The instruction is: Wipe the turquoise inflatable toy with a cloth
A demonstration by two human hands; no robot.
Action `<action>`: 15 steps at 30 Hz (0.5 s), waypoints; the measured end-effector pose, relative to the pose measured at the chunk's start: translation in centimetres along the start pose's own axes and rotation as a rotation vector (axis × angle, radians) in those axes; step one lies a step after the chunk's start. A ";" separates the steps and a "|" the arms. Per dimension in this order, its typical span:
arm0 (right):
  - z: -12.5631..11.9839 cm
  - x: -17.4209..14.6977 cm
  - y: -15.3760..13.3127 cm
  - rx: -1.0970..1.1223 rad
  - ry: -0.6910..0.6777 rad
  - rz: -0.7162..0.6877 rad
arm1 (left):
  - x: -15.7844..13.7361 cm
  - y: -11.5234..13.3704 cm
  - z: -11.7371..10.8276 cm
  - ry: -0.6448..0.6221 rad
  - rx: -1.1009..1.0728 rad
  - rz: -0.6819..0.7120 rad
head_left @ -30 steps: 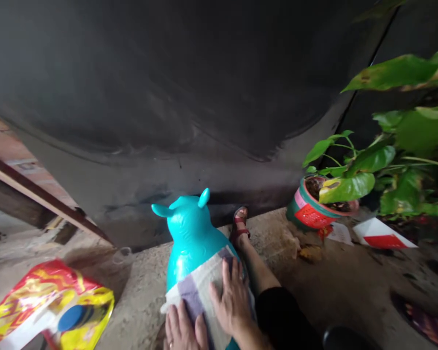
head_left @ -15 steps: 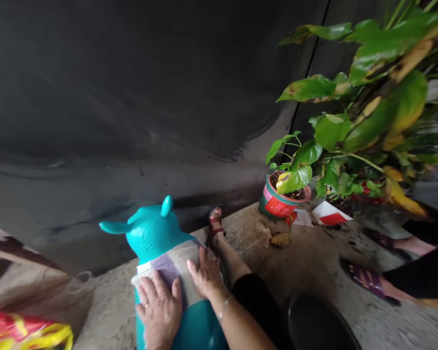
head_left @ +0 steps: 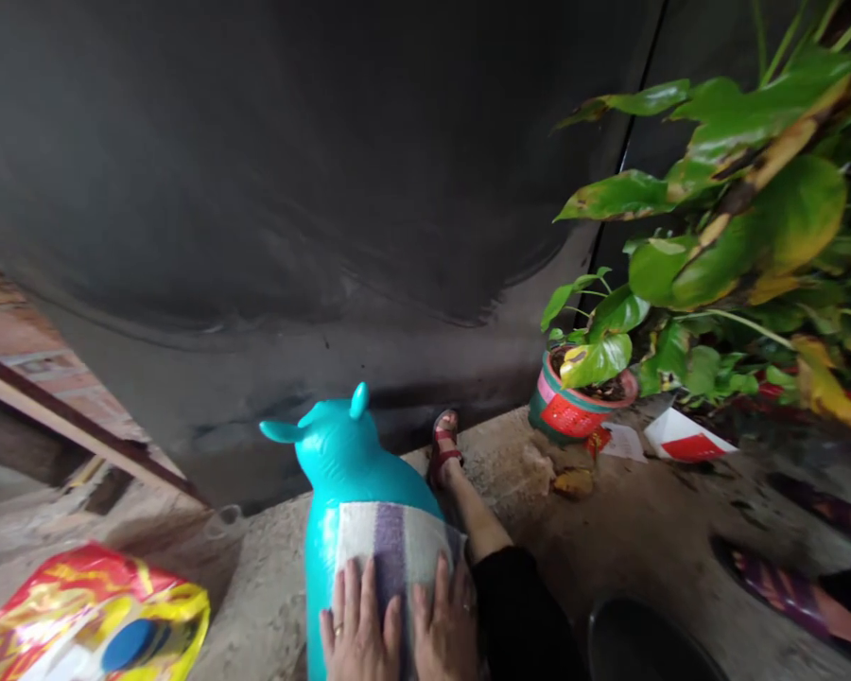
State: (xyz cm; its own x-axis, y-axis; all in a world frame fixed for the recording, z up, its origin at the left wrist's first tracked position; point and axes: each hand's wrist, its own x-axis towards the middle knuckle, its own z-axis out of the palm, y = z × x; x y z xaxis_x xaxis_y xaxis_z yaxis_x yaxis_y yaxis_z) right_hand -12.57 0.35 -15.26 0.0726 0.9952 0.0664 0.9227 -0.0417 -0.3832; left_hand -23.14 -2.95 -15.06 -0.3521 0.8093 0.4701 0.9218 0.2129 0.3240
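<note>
Head view, one: worn on my head, facing forward and down. Nearest the lens, at the picture's lower border: my left hand [head_left: 360, 632] and right hand [head_left: 445, 632], both cropped by it. Farther off: dark wall [head_left: 290, 180], filling the upper part. Between: concrete floor [head_left: 631, 530], seen from above, its far edge aslant, higher toward the right.
</note>
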 end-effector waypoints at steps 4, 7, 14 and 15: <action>0.6 3.3 -1.1 -0.035 -0.078 -0.003 | 0.7 -0.5 1.5 0.086 -0.104 -0.066; -0.4 5.4 -1.7 -0.036 -0.166 -0.104 | 0.8 0.3 1.3 0.081 -0.142 -0.072; -3.5 9.3 -4.1 -0.055 -0.415 -0.218 | 1.6 1.7 -1.1 0.011 -0.246 -0.085; -3.6 9.8 -4.4 -0.056 -0.409 -0.225 | 1.6 1.8 -1.4 0.018 -0.281 -0.081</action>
State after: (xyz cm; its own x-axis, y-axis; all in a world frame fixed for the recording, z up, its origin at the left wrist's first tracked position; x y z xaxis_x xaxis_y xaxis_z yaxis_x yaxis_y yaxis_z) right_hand -14.52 9.96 -9.60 -0.2765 0.9330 -0.2304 0.9181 0.1856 -0.3502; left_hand -22.32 -2.03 -12.59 -0.4279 0.7857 0.4468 0.8102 0.1143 0.5749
